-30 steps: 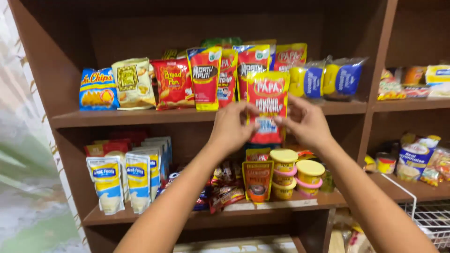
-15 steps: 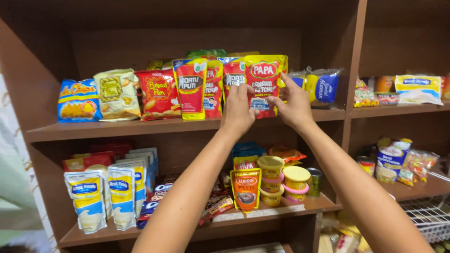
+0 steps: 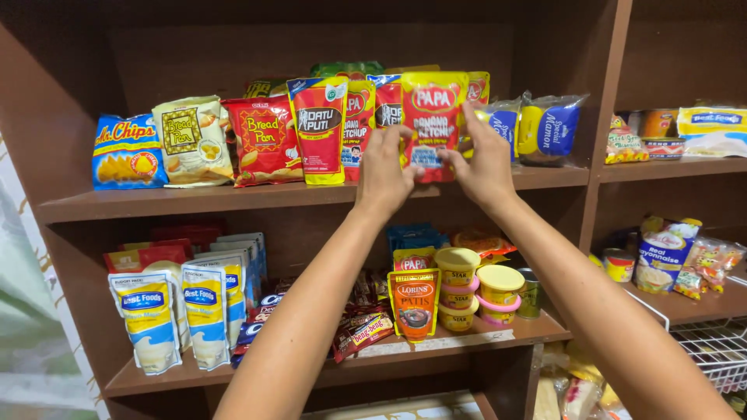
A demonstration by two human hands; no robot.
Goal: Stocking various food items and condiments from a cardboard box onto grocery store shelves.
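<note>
A red and yellow sauce pouch (image 3: 433, 109) stands upright on the upper shelf (image 3: 156, 202) of a dark brown wooden rack. My left hand (image 3: 385, 171) grips its lower left edge and my right hand (image 3: 484, 163) grips its lower right edge. Similar red pouches (image 3: 320, 128) stand just left of it and behind it. Both forearms reach up from the bottom of the view.
Snack bags (image 3: 191, 140) and a blue chip bag (image 3: 127, 152) fill the upper shelf's left; wrapped cakes (image 3: 547, 128) sit to the right. Below are white sachets (image 3: 148, 319), yellow tubs (image 3: 457, 268) and an orange pouch (image 3: 414, 303). A wire basket (image 3: 712, 350) is at lower right.
Both hands have lifted the red and yellow pouch from in front of the shelf edge up onto the upper shelf among the other pouches. The camera has moved closer and shifted left.
</note>
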